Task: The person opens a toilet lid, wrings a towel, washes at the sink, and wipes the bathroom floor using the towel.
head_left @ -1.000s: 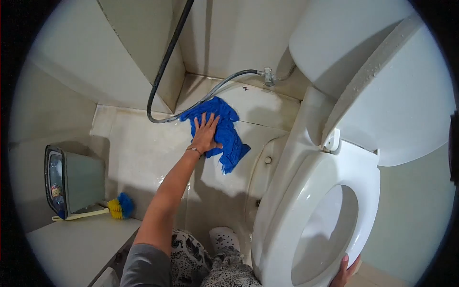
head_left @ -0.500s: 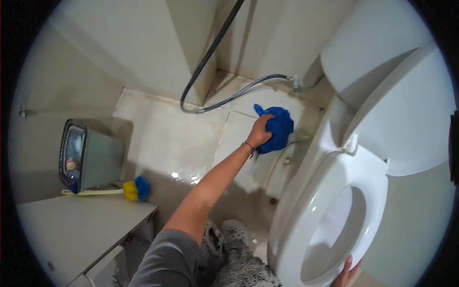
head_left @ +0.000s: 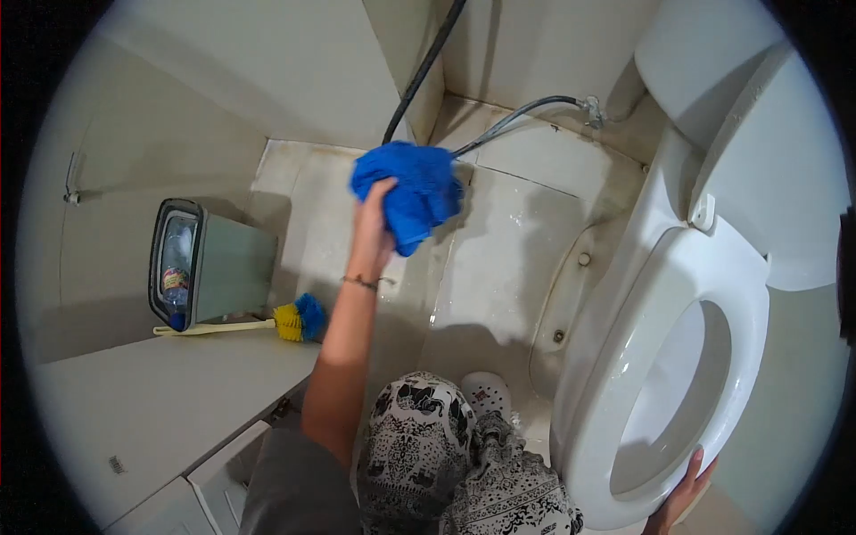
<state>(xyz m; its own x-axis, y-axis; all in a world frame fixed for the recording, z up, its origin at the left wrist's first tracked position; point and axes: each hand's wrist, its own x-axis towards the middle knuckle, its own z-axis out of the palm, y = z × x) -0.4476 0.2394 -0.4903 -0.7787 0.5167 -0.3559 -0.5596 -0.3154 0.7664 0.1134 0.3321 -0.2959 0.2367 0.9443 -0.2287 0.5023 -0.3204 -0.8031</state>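
My left hand (head_left: 374, 223) is closed on a bunched blue cloth (head_left: 412, 189), lifted above the tiled floor (head_left: 508, 250). The cloth hides part of the dark hose behind it. At the lower right, my right hand (head_left: 685, 495) grips the front edge of the white toilet seat (head_left: 584, 428), with some of its fingers out of sight beneath the rim. The toilet lid (head_left: 785, 187) is raised, and the seat lies down on the bowl.
A grey-green bin (head_left: 234, 276) with plastic bottles stands at the left. Beside it lies a brush (head_left: 300, 318) with yellow and blue bristles. A white cabinet (head_left: 196, 401) fills the lower left. A flexible hose (head_left: 522, 116) runs to a wall valve (head_left: 592, 111). The floor looks wet.
My left hand has lifted the blue cloth off the floor beside the toilet base and moved it left. My right hand stays on the seat edge. The view has shifted slightly.
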